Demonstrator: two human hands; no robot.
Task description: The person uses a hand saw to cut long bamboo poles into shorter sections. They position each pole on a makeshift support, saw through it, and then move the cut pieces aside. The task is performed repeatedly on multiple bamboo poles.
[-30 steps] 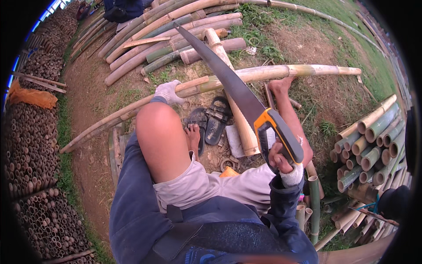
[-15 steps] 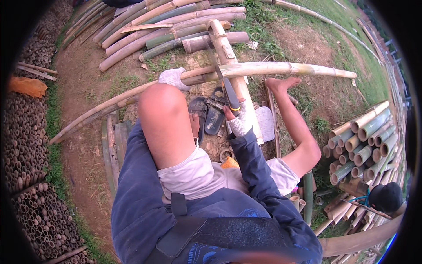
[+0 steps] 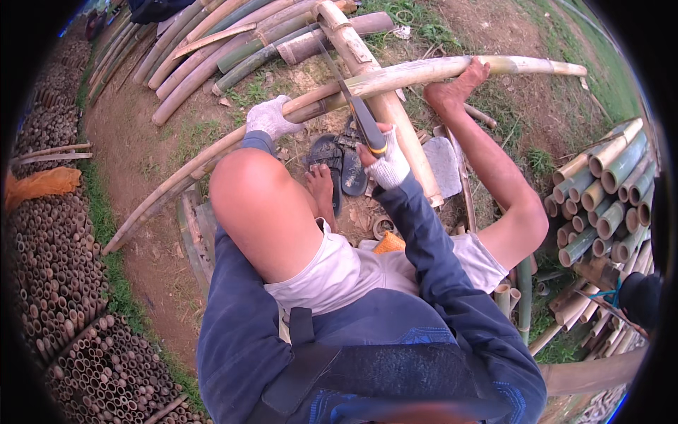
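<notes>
A long pale bamboo pole lies crosswise over a thicker bamboo length. Left of the crossing it looks like two lengths side by side. My left hand, in a white knit glove, is closed around it left of the crossing. In my right hand, gloved with bare fingertips, is the dark handle of a hand saw with a yellow ring. Its blade reaches up across the pole beside the crossing; how deep it sits in the bamboo I cannot tell. My right foot rests against the pole.
Black sandals lie beneath the pole near my left foot. Cut bamboo is stacked at the right, and long poles lie at the far left. Many short bamboo pieces fill the left side. An orange cloth is between my legs.
My right foot has come up onto the pole from just below it. The view has shifted slightly. Both hands keep their grips on the pole and saw.
</notes>
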